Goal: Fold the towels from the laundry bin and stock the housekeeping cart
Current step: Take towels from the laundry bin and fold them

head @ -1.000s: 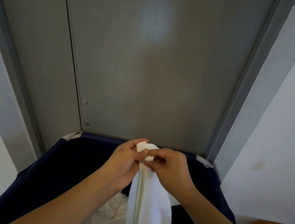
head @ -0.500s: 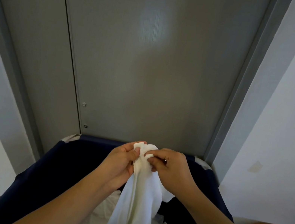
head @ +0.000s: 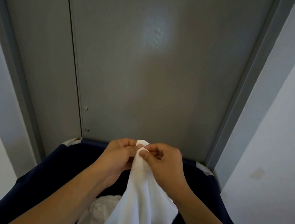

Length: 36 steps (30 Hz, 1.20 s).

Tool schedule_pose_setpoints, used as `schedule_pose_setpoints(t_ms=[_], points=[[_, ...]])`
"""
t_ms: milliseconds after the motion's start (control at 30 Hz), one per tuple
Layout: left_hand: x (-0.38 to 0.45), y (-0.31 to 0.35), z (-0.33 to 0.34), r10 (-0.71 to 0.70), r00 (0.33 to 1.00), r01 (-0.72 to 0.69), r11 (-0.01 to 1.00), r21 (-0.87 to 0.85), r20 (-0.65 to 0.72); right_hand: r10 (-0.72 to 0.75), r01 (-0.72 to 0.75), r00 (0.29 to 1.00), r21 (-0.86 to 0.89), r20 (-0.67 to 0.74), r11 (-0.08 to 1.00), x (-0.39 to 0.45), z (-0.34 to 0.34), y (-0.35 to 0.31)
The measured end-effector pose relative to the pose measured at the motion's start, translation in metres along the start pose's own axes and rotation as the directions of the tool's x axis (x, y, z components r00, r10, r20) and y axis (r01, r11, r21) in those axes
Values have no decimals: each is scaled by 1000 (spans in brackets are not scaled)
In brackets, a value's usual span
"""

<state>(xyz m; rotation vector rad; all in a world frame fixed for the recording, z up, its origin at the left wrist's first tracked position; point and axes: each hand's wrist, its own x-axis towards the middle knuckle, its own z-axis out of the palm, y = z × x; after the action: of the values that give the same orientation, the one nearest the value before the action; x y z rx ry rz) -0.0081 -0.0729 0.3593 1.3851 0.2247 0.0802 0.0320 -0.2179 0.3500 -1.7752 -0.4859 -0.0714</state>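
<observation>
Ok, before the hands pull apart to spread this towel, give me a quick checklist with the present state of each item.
1. Left hand pinches the towel's top edge: ok.
2. Right hand pinches the same edge beside it: ok.
3. Towel hangs free below the hands: ok, though its lower end runs out of frame.
4. Towel clear of the other linen in the laundry bin: cannot tell.
5. Each hand on a true corner: cannot tell.
6. Housekeeping cart within reach: cannot tell, none in view.
</observation>
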Motion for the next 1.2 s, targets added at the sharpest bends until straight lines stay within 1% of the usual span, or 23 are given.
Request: schedule_pose_setpoints(t_ms=[67,133,267,333,433,500,667,700,733,767,800,833,867,933,967,1000,1067,1100,1167,1200], points=[[-2,3,-2,46,999,-45,998,38,-10,6,-6,1000,-9,-26,1000,-1,-2,0],[-2,4,-3,83,996,-78,988,133,-29,1,-3,999,-38,-36,999,-2,-3,0],[-1,2,-6,101,994,-105,956,272,30,23,-25,998,-39,-52,999,-2,-5,2],[-1,0,-9,79,994,-97,949,301,71,40,-42,997,-42,-66,998,-2,-6,5],[-2,-1,-11,39,988,-83,951,297,152,45,-46,996,-18,-71,999,-1,-9,8],[-2,-4,-10,45,986,-93,949,300,163,65,-64,996,11,-58,998,0,-9,9],[7,-11,-6,104,994,-90,952,294,-33,57,-57,998,-2,-8,998,-1,-7,17],[10,-12,-7,111,992,-86,951,297,-65,58,-57,998,-39,10,998,-3,-8,21],[14,-13,-8,119,989,-86,950,299,-93,70,-63,996,-131,49,989,-7,-8,27],[17,-13,-11,128,985,-88,952,293,-120,101,-67,988,-274,113,959,-12,-9,37],[21,-12,-14,136,980,-90,955,281,-146,155,-61,969,-424,192,903,-17,-11,50],[25,-10,-18,143,974,-94,960,265,-173,217,-40,938,-538,271,842,-23,-14,65],[29,-9,-24,148,969,-95,963,252,-200,284,-25,900,-612,331,791,-27,-18,82],[35,-5,-37,152,961,-91,963,256,-232,368,-18,841,-659,396,752,-32,-32,107],[37,-5,-43,155,960,-88,958,274,-233,381,-2,827,-676,413,737,-32,-40,115],[39,-6,-49,158,959,-83,950,300,-234,369,51,825,-707,428,706,-30,-48,120],[41,-12,-61,158,954,-66,940,334,-256,359,219,814,-813,457,539,-23,-60,122],[42,-15,-67,154,950,-57,941,334,-271,357,287,805,-838,473,465,-21,-65,122],[44,-20,-79,141,944,-45,950,308,-298,373,358,785,-854,495,378,-18,-74,123],[45,-21,-85,133,942,-38,955,295,-308,392,369,774,-857,498,361,-18,-77,125]])
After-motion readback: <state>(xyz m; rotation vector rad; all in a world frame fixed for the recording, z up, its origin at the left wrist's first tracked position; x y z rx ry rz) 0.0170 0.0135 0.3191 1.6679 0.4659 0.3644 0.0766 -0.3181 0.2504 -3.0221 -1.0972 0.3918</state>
